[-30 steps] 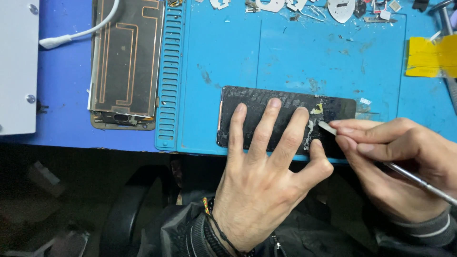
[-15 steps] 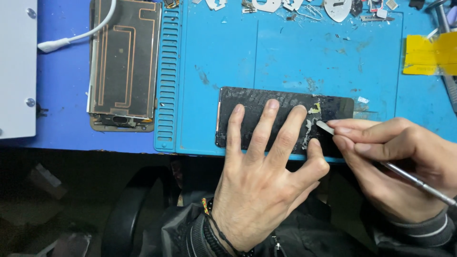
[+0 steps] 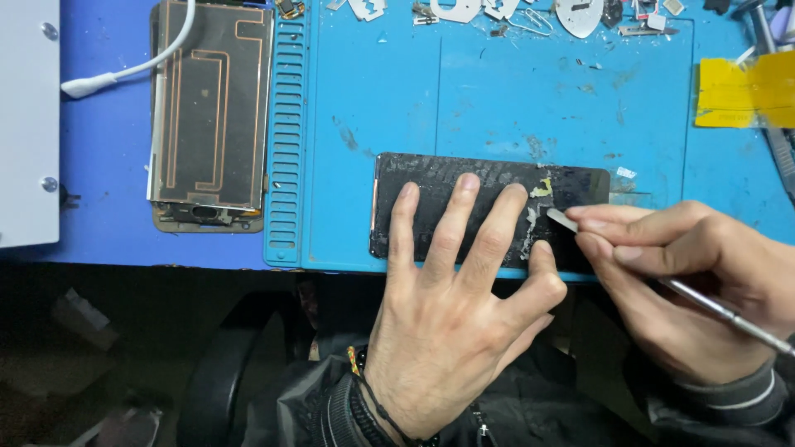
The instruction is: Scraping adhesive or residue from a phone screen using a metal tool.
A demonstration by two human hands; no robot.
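Observation:
A black phone panel (image 3: 439,178) smeared with pale glue residue lies flat at the near edge of the blue work mat (image 3: 397,99). My left hand (image 3: 451,306) presses on it with fingers spread, palm over the mat's front edge. My right hand (image 3: 687,290) grips a thin metal scraper tool (image 3: 712,308) like a pen; its flat tip touches the panel's right part beside a yellowish glue lump (image 3: 542,189).
A second phone frame (image 3: 211,116) with copper coil traces lies left of the mat. A white cable (image 3: 124,70) crosses its top corner. A grey box (image 3: 29,124) is far left. Small metal parts (image 3: 513,12) line the mat's far edge; yellow tape (image 3: 745,91) lies right.
Both hands hold nearly the same pose; the scraper tip has shifted only slightly on the panel's right part.

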